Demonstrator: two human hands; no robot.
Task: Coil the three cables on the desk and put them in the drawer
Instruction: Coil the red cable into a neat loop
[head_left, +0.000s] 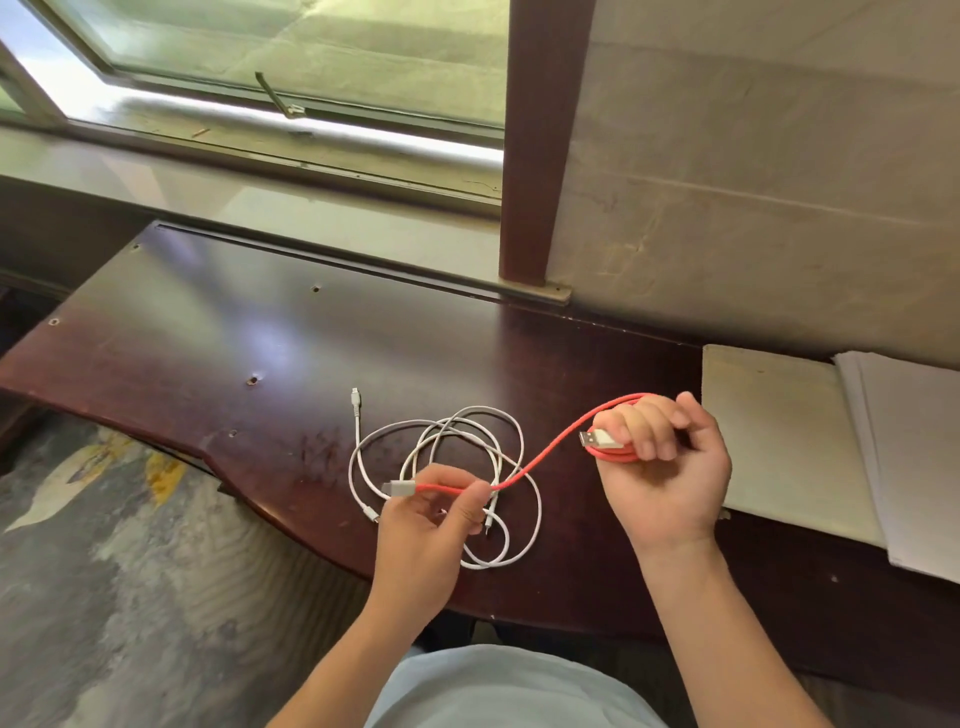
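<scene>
Head view: the right hand (662, 467) grips the wound loops of the red cable (545, 453) to keep them together, while the left hand (434, 512) pinches its free end, likely to feed the last stretch. Two white cables (447, 431) lie tangled on the desk (208, 332).

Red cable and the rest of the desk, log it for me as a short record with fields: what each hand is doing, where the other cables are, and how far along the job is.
red cable: partly coiled, off the desk, stretched between both hands
right hand: grips the red loops and one plug
left hand: pinches the free end near its other plug
white cables: loose and tangled on the desk, under the hands
papers: stacked at the desk's right end
drawer: not in view
progress: first cable being coiled, white ones untouched
</scene>
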